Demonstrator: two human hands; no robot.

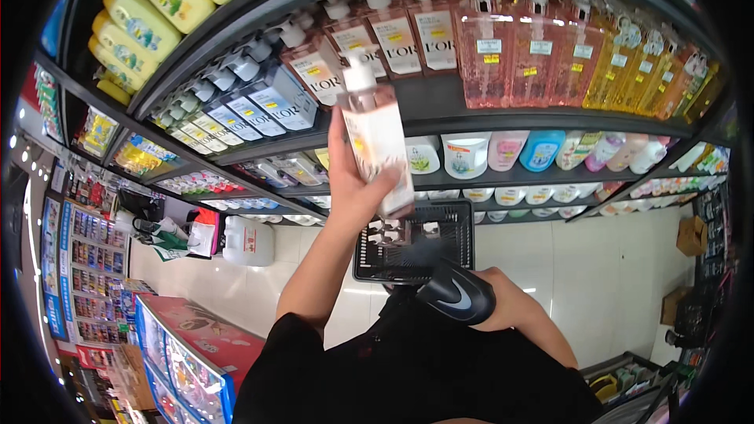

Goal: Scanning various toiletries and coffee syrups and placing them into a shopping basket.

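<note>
My left hand (351, 196) is wrapped round a clear pinkish pump bottle (372, 129) with a white label and a white pump top, held up in front of the shelf. The bottle tilts a little, its pump toward the shelf. In my right hand (503, 297), close to my body, is a black handheld barcode scanner (454, 294) with a grey panel. The scanner's head is partly blurred and overlaps a black plastic basket (470, 245) below. Several small items lie in the basket, partly hidden by the bottle and the scanner.
A dark shelf (393, 119) curves across the front, lined with similar pump bottles (434, 35), pink bottles (525, 55) and yellow bottles (624, 67). Lower shelves hold tubs and coloured bottles (542, 151). A white jerrycan (249, 241) stands on the tiled floor to the left, and a display bin (192, 345) nearer.
</note>
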